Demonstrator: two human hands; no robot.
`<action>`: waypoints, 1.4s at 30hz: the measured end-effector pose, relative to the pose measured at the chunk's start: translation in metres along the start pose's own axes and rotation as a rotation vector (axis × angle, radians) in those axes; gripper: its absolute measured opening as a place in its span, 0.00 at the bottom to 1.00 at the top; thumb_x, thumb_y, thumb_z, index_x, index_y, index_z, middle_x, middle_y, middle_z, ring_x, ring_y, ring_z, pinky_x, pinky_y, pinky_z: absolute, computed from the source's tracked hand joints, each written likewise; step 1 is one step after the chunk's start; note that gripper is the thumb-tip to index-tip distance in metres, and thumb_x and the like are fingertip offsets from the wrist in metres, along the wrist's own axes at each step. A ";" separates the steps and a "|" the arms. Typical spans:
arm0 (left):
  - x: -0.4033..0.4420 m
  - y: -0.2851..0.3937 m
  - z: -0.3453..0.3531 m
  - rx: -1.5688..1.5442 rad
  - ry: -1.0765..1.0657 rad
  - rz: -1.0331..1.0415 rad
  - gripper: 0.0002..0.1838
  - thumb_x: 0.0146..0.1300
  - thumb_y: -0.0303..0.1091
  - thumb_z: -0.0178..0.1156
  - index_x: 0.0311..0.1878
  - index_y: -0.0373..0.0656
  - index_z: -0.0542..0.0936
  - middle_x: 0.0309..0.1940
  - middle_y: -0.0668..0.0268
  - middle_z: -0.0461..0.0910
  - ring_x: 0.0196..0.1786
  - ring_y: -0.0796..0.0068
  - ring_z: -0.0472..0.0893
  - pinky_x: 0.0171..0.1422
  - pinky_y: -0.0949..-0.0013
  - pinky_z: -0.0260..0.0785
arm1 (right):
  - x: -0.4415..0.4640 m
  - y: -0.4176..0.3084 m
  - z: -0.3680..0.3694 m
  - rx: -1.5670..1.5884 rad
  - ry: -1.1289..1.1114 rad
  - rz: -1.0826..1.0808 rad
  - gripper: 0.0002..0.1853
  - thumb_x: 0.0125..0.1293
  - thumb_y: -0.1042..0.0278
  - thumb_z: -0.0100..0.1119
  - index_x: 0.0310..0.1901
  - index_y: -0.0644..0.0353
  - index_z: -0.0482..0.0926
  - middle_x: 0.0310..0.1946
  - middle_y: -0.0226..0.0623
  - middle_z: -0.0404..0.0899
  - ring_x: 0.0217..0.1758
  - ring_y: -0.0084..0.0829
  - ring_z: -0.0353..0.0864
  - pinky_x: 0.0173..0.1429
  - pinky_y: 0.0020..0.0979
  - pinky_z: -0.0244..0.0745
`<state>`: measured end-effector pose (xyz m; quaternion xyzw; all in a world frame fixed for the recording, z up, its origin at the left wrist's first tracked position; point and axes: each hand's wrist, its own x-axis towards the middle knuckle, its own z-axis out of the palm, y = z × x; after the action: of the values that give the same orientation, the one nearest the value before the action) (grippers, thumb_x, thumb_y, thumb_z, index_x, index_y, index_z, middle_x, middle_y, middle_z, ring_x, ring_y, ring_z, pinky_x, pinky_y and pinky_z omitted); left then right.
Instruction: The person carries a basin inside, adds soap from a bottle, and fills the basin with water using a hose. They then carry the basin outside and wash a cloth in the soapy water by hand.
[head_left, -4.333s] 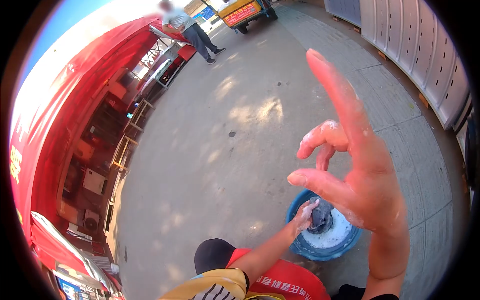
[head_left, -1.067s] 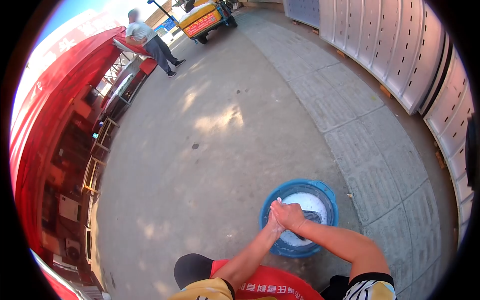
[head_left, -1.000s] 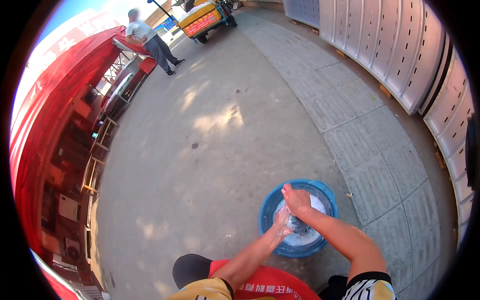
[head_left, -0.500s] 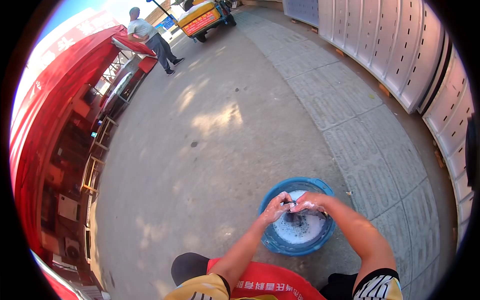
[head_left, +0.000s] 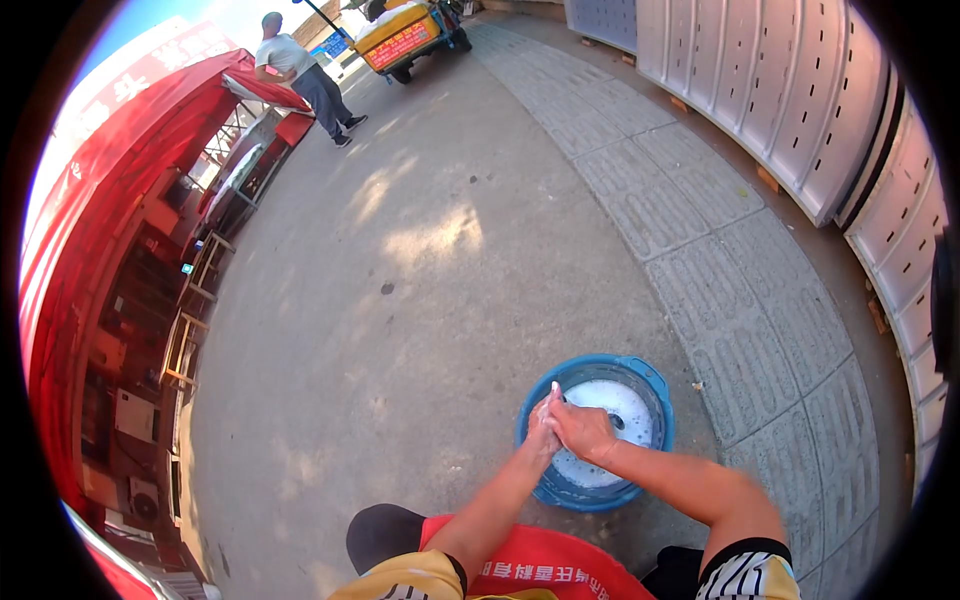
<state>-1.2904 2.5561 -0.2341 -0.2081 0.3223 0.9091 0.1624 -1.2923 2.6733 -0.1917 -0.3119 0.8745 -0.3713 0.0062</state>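
Observation:
My left hand point(head_left: 542, 430) and my right hand point(head_left: 584, 431) are pressed together over the near left side of a blue plastic basin point(head_left: 655, 382). White suds cling to my left fingers, and a fingertip points upward. The right hand is closed against the left, its back toward me. Anything between the palms is hidden. White foamy water point(head_left: 628, 404) fills the bottom of the basin. Just past my right knuckles a small dark patch point(head_left: 617, 422) shows in the foam; whether it is cloth joined to my grip cannot be made out.
The basin stands on concrete ground point(head_left: 400, 330) beside grey paving slabs point(head_left: 720, 300). White metal panels point(head_left: 760, 90) line the right side. A red canopy stall point(head_left: 100, 180) with wooden stools point(head_left: 185, 345) is at left. Farther off are a standing person point(head_left: 300, 80) and a yellow cart point(head_left: 400, 40).
Both hands have shifted left and come together. The dark cloth seen stretched between them earlier is now mostly out of sight, and more foam shows.

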 end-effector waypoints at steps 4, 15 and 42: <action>-0.054 0.000 0.098 0.370 0.484 -0.158 0.27 0.63 0.61 0.41 0.50 0.48 0.71 0.46 0.61 0.74 0.46 0.63 0.76 0.43 0.52 0.71 | 0.023 0.008 -0.024 -0.166 -0.040 0.176 0.15 0.63 0.52 0.48 0.37 0.56 0.66 0.18 0.41 0.76 0.20 0.46 0.76 0.22 0.45 0.68; -0.032 -0.002 0.091 0.365 0.335 -0.184 0.16 0.68 0.47 0.40 0.49 0.51 0.70 0.48 0.69 0.73 0.50 0.67 0.73 0.54 0.50 0.63 | 0.028 0.016 -0.034 -0.179 0.246 0.236 0.09 0.63 0.58 0.47 0.34 0.55 0.66 0.15 0.40 0.75 0.20 0.46 0.76 0.21 0.46 0.66; -0.029 -0.016 0.062 0.356 0.137 -0.309 0.40 0.58 0.68 0.43 0.68 0.52 0.54 0.68 0.67 0.51 0.69 0.70 0.53 0.63 0.59 0.59 | 0.011 0.039 -0.001 -0.216 -0.042 0.402 0.13 0.63 0.54 0.47 0.43 0.53 0.69 0.21 0.45 0.77 0.28 0.46 0.78 0.31 0.47 0.70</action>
<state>-1.2752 2.6038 -0.1847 -0.2841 0.4519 0.7861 0.3116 -1.3222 2.6887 -0.2140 -0.1376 0.9534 -0.2606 0.0647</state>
